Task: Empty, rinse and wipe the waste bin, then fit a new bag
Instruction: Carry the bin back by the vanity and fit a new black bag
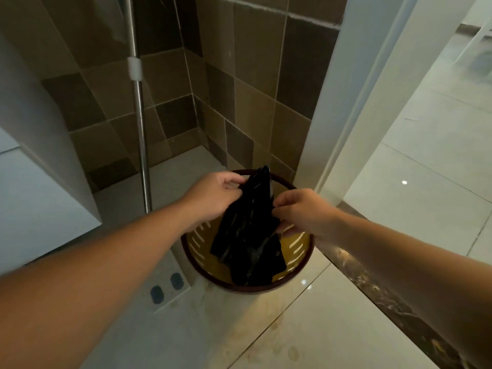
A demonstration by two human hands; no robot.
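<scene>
A round waste bin with a dark brown rim and slotted yellow inside stands on the pale floor in the middle of the head view. A crumpled black plastic bag hangs over its opening, its lower end reaching down inside the bin. My left hand pinches the bag's upper left edge. My right hand pinches its right edge. Both hands are above the bin, with the bag stretched between them.
A metal pole with a white clip stands just left of the bin. A white cabinet fills the left side. Brown tiled walls form a corner behind. A white door frame and a dark marble threshold lie to the right.
</scene>
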